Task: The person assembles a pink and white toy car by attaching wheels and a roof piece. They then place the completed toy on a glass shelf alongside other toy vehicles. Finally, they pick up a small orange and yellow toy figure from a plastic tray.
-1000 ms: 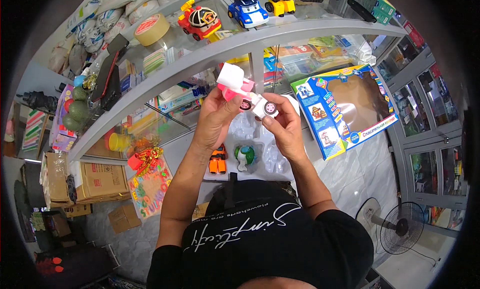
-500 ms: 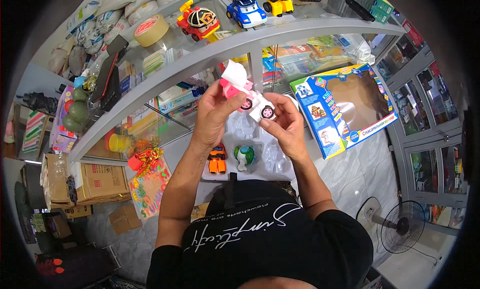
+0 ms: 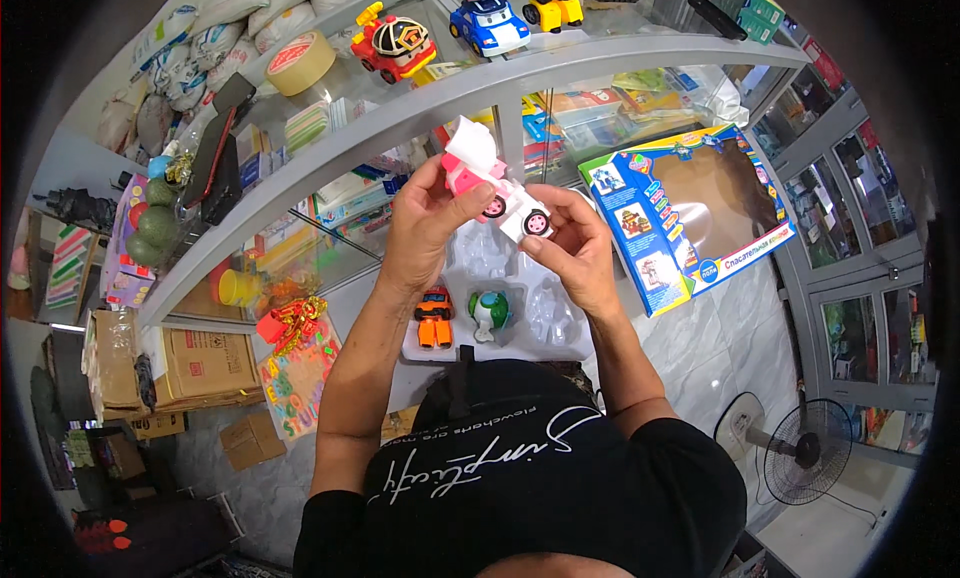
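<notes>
Head view: left hand (image 3: 432,221) and right hand (image 3: 578,246), fingers partly curled, grip the pink-white toy (image 3: 511,195) above the tray (image 3: 520,278).

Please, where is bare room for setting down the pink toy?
In the tray, the hollow right of the green toy looks free; so does floor between box and fan. The glass counter is crowded: blue car, tape.

A black T-shirt (image 3: 590,498) with short sleeves (image 3: 690,468) and white script lettering (image 3: 480,458).
</notes>
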A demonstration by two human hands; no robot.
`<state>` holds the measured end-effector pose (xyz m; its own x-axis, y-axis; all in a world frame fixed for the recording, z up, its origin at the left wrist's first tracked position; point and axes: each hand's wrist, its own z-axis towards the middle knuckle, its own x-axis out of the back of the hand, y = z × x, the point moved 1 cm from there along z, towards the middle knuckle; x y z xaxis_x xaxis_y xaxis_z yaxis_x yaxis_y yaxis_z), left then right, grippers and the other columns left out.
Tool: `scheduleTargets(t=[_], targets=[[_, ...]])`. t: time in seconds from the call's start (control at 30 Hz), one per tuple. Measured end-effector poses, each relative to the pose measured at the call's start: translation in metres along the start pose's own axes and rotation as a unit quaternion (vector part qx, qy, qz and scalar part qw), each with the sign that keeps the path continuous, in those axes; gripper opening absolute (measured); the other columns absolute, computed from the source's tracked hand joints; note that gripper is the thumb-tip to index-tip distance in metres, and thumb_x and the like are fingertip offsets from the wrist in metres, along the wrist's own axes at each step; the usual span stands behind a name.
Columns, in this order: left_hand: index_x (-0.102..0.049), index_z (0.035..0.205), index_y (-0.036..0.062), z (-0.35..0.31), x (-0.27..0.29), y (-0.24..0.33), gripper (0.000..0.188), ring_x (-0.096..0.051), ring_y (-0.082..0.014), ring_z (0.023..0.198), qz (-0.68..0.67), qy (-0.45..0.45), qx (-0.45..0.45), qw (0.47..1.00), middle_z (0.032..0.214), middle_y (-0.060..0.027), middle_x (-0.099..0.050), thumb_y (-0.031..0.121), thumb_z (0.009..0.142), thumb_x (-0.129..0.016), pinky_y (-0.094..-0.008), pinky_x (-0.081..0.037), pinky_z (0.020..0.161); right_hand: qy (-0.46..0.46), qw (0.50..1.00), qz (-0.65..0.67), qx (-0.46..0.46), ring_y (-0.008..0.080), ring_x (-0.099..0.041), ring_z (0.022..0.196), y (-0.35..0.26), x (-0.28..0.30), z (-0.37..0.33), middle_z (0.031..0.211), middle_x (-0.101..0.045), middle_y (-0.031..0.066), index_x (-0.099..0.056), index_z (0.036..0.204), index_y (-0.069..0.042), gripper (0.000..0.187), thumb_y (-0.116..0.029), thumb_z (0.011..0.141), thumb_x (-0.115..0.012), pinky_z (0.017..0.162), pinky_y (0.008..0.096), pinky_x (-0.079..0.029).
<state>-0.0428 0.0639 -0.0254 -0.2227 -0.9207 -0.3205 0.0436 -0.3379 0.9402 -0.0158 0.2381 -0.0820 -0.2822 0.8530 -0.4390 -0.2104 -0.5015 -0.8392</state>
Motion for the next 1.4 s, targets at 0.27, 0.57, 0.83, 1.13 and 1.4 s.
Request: scheduleTargets(t=[0.27, 0.57, 0.83, 1.13, 1.4], targets=[[-0.053, 0.123, 0.0022, 0.002, 0.001, -0.008, 0.044, -0.058, -0.0125, 0.103, -0.084, 0.013, -0.018, 0.996, 0.113, -0.0062, -0.062, 0.009, 0.083, -0.072, -0.0274, -0.044, 0.092, 0.029, 0.996, 0.087, -0.011, 0.0158, -0.052, 0.116, 0.014, -0.001, 0.0, 0.125, -0.054, 0.011, -0.039, 0.136, 0.001, 0.066, -0.008, 0.081, -0.074, 0.098, 0.0296, -0.043], [-0.054, 0.124, 0.0018, 0.002, 0.003, -0.005, 0.047, -0.059, -0.0122, 0.099, -0.029, -0.009, -0.025, 0.999, 0.112, -0.0065, -0.063, 0.011, 0.082, -0.073, -0.0267, -0.047, 0.085, 0.039, 0.995, 0.086, -0.037, 0.0126, -0.056, 0.108, 0.015, -0.004, 0.0, 0.117, -0.06, 0.0076, -0.045, 0.13, 0.002, 0.055, -0.007, 0.082, -0.071, 0.091, 0.0267, -0.044], [-0.052, 0.127, -0.0001, 0.005, 0.002, 0.005, 0.055, -0.061, -0.0127, 0.095, 0.033, -0.038, -0.008, 0.999, 0.112, -0.0083, -0.064, 0.013, 0.08, -0.075, -0.0254, -0.05, 0.076, 0.032, 0.998, 0.038, -0.042, 0.0093, -0.059, 0.095, 0.004, 0.005, 0.003, 0.106, -0.063, 0.0061, -0.05, 0.124, 0.002, 0.051, -0.006, 0.078, -0.071, 0.082, 0.0246, -0.047], [-0.049, 0.13, -0.002, 0.005, 0.003, 0.01, 0.062, -0.062, -0.0119, 0.093, 0.081, -0.054, 0.036, 0.995, 0.11, -0.008, -0.064, 0.012, 0.077, -0.078, -0.025, -0.052, 0.076, -0.023, 0.993, -0.049, -0.104, 0.0089, -0.06, 0.085, -0.018, 0.02, 0.01, 0.097, -0.064, 0.0042, -0.055, 0.117, 0.001, 0.045, -0.004, 0.076, -0.072, 0.076, 0.0243, -0.049], [-0.05, 0.128, -0.0029, 0.008, 0.005, 0.009, 0.059, -0.062, -0.0116, 0.09, 0.131, -0.086, 0.095, 0.983, 0.107, -0.0069, -0.063, 0.01, 0.077, -0.078, -0.0251, -0.053, 0.074, -0.092, 0.979, -0.108, -0.148, 0.0078, -0.059, 0.081, -0.028, 0.032, 0.021, 0.091, -0.065, 0.002, -0.061, 0.107, 0.0, 0.038, -0.009, 0.074, -0.077, 0.074, 0.0225, -0.048]])
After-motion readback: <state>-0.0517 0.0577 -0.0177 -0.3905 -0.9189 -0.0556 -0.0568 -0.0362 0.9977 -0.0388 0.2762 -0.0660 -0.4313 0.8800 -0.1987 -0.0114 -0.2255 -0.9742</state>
